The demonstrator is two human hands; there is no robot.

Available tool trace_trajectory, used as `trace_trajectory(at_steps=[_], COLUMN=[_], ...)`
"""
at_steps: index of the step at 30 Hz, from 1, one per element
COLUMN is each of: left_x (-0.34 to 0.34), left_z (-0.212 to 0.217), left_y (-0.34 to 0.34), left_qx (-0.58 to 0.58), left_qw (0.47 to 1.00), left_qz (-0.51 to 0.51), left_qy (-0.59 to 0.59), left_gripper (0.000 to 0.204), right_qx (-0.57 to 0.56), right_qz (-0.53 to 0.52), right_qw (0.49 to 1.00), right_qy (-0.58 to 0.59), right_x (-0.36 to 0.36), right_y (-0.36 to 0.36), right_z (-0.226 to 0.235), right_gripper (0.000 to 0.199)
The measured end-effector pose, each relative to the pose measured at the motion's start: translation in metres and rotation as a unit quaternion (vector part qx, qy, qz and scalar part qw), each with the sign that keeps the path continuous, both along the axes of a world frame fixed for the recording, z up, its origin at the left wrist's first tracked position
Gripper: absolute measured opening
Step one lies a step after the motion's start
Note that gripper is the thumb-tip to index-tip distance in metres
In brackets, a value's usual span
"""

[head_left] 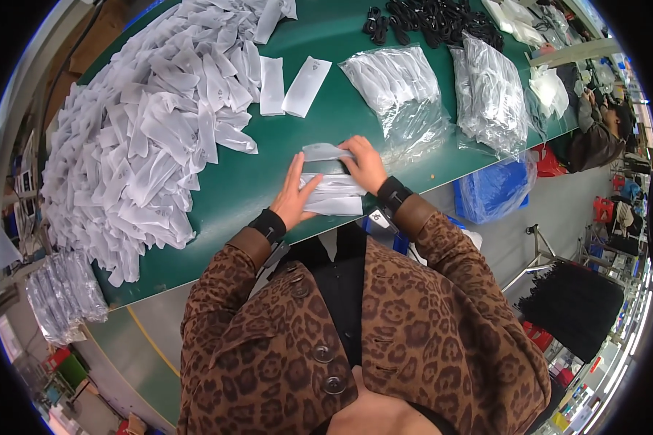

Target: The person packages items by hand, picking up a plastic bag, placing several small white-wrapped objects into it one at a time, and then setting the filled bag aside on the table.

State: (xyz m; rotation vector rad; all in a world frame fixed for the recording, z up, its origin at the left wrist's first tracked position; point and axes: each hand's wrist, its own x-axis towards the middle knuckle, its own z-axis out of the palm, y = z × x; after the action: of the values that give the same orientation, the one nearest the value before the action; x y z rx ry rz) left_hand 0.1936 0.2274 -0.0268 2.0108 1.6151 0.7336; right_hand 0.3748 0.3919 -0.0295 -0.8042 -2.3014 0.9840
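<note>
at a green work surface (268,196), a person's left hand (295,197) lies flat with fingers spread against a small stack of white pouches (334,194), while the right hand (365,165) curls its grip closed on the top pouch (325,151). a big heap of loose white pouches (145,123) spreads at ten o'clock from the hands; clear bagged bundles (403,90) sit at one o'clock.

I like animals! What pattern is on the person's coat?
Leopard spots, brown and black, on the coat, seen in the head view.
</note>
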Motion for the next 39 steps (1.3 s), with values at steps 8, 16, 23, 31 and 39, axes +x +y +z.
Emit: trace_trajectory(at_steps=[8, 16, 23, 31, 39], left_x=[-0.01, 0.001, -0.006, 0.034, 0.128], left_z=[-0.021, -0.003, -0.023, 0.007, 0.075], left_y=[0.007, 0.013, 0.011, 0.027, 0.124], left_qx=[0.048, 0.037, 0.052, -0.003, 0.151], left_qw=[0.997, 0.997, 0.998, 0.994, 0.988], left_qz=[-0.036, -0.017, -0.026, -0.107, 0.039], left_qy=[-0.049, -0.061, 0.04, 0.006, -0.006], left_gripper=[0.095, 0.103, 0.113, 0.108, 0.064], right_qx=[0.02, 0.132, 0.147, 0.02, 0.064], right_qz=[0.153, 0.149, 0.122, 0.063, -0.263], right_qw=[0.987, 0.973, 0.974, 0.991, 0.954], right_qy=[-0.04, -0.113, -0.121, -0.115, -0.128], right_x=[0.012, 0.011, 0.006, 0.064, 0.203], right_y=[-0.029, -0.06, -0.067, -0.083, -0.049], right_z=[0.007, 0.029, 0.02, 0.03, 0.065], right_gripper=[0.053, 0.09, 0.085, 0.082, 0.085])
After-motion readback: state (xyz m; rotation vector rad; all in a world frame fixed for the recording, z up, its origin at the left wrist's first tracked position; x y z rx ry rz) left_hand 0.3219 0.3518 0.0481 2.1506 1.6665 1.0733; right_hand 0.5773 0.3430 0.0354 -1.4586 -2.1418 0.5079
